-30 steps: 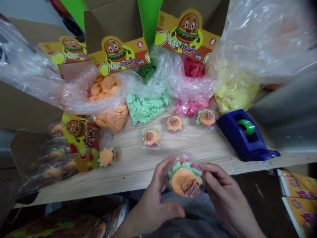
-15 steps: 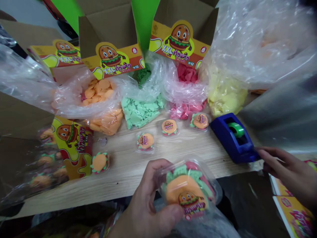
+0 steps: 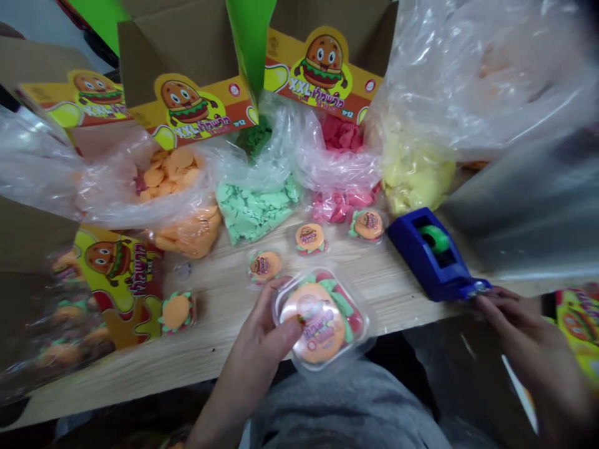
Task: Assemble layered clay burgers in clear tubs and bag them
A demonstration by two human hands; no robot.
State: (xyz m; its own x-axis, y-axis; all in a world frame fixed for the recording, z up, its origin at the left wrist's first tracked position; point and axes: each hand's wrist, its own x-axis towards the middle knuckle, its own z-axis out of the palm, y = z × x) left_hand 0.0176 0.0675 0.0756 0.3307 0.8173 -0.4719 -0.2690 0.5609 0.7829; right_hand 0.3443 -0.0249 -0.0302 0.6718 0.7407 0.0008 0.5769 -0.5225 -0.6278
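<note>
My left hand point(image 3: 269, 343) grips a clear plastic box point(image 3: 360, 318) by its left side, thumb on the lid. Inside is a burger-shaped marshmallow point(image 3: 311, 349) with an orange top, green frill and red layer; a printed burger label covers part of it. On the right, a blue tape dispenser point(image 3: 433, 271) holds a green-cored roll point(image 3: 434, 238). My right hand point(image 3: 508, 318) pinches at its cutting end, where the tape comes off; the tape itself is hard to see. Three smaller-looking labelled burger packs, one of them a left pack point(image 3: 264, 267), lie on the table beyond.
Plastic bags of orange point(image 3: 187, 231), green point(image 3: 257, 209), red point(image 3: 341, 134) and yellow pieces point(image 3: 416, 181) line the back. Printed cardboard boxes point(image 3: 187, 118) stand behind them. An unlabelled burger pack point(image 3: 176, 312) sits beside a filled box point(image 3: 119, 280) at left. The wooden table's point(image 3: 206, 337) front edge is close.
My left hand has lowered the plastic box towards the table edge and turned it flatter. My right hand stays at the dispenser's cutting end, its fingers now closer in. The view has shifted slightly.
</note>
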